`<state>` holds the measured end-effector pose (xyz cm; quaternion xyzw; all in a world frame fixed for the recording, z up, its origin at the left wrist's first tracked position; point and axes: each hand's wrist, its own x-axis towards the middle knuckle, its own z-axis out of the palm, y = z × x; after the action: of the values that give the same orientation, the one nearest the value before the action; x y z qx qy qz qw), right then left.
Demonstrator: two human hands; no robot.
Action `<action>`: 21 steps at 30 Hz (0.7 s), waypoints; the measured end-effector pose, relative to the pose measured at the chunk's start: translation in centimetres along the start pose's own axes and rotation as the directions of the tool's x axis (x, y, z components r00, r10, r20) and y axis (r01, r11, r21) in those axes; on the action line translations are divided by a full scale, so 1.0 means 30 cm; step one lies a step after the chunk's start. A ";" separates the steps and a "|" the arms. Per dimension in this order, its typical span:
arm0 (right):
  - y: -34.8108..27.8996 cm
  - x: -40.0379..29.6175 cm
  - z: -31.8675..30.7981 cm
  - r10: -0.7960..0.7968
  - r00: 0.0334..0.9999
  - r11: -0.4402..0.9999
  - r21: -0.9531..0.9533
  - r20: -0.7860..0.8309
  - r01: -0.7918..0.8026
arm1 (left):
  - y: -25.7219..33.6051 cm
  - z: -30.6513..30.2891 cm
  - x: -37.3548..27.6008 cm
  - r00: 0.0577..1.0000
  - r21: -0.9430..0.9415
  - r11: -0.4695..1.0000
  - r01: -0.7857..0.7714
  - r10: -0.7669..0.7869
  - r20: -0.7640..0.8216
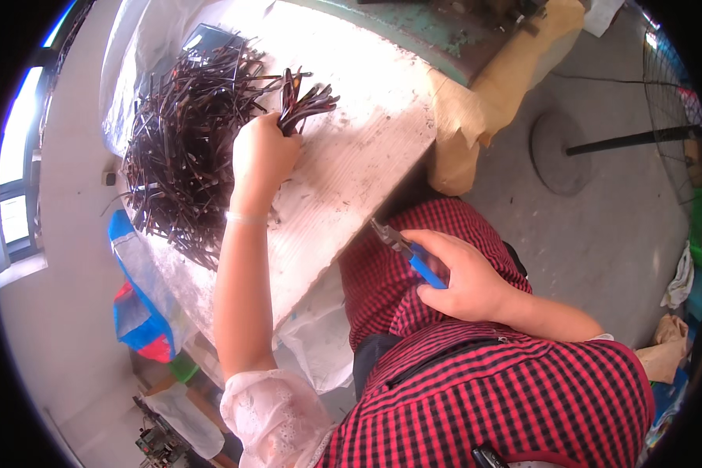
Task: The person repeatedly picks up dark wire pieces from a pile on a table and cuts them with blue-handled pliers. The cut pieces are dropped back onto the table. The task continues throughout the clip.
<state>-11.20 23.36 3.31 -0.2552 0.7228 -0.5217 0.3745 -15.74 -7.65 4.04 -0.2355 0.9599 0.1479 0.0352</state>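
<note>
My left hand (265,151) is closed around a small bunch of dark brown, glossy thin strips (305,105), whose ends fan out above the table. Beside it on the left lies a large tangled heap of similar dark strips (181,140). My right hand (465,275) holds blue-handled pliers or nippers (426,270) over my lap, close to the table's edge. Their metal jaws point up and left, apart from the bunch. Whether the jaws touch each other is too small to tell.
The pale wooden table (351,169) bears scattered dark crumbs. Brown paper (459,117) hangs at its right corner, beside a green worn surface (409,29). A fan's round base (558,153) stands on the floor at right. Clear plastic (120,88) and a blue-red woven bag (143,316) lie left.
</note>
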 end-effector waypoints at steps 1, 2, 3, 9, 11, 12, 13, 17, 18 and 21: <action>0.006 0.003 -0.004 0.017 1.000 1.000 0.019 -0.002 -0.017 | 0.010 -0.002 -0.027 1.000 -0.206 0.978 0.017 -0.021 -0.020; 0.012 0.006 -0.008 0.034 0.999 0.999 0.037 -0.002 -0.034 | 0.029 -0.011 -0.068 0.998 -0.403 0.915 0.030 -0.049 -0.036; 0.021 0.007 -0.009 0.052 0.999 0.997 0.058 -0.004 -0.052 | 0.046 -0.014 -0.112 0.996 -0.581 0.813 0.038 -0.077 -0.043; -0.008 0.030 -0.016 0.044 0.997 0.997 -0.063 0.070 -0.039 | -0.081 0.136 -0.458 0.920 -0.950 0.263 -0.170 -0.302 -0.249; -0.032 0.036 -0.019 -0.018 0.997 0.976 -0.215 0.078 0.035 | -0.091 0.198 -0.532 0.894 -0.964 0.179 -0.197 -0.370 -0.252; -0.040 0.040 -0.016 -0.050 0.996 0.955 -0.287 0.078 0.070 | -0.056 0.199 -0.553 0.862 -0.899 0.409 -0.157 -0.388 -0.327; -0.057 0.047 -0.013 -0.089 0.993 0.954 -0.280 0.083 0.109 | -0.021 0.196 -0.577 0.820 -0.793 0.603 -0.087 -0.408 -0.401; -0.150 0.042 -0.009 -0.216 0.970 0.941 -0.240 0.115 0.238 | 0.131 0.049 -0.572 0.814 -0.889 0.207 -0.408 -0.358 -0.457; -0.168 0.035 -0.009 -0.239 0.964 0.936 -0.238 0.116 0.261 | 0.159 0.031 -0.575 0.798 -0.872 0.182 -0.455 -0.350 -0.490; -0.193 0.021 -0.005 -0.298 0.949 0.906 -0.283 0.100 0.314 | 0.190 0.018 -0.569 0.710 -0.787 0.258 -0.561 -0.339 -0.617</action>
<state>-11.83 21.10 8.64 -0.4327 0.7330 -0.4530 0.2653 -3.25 4.86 7.38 -0.1651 0.6145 0.5985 -0.4868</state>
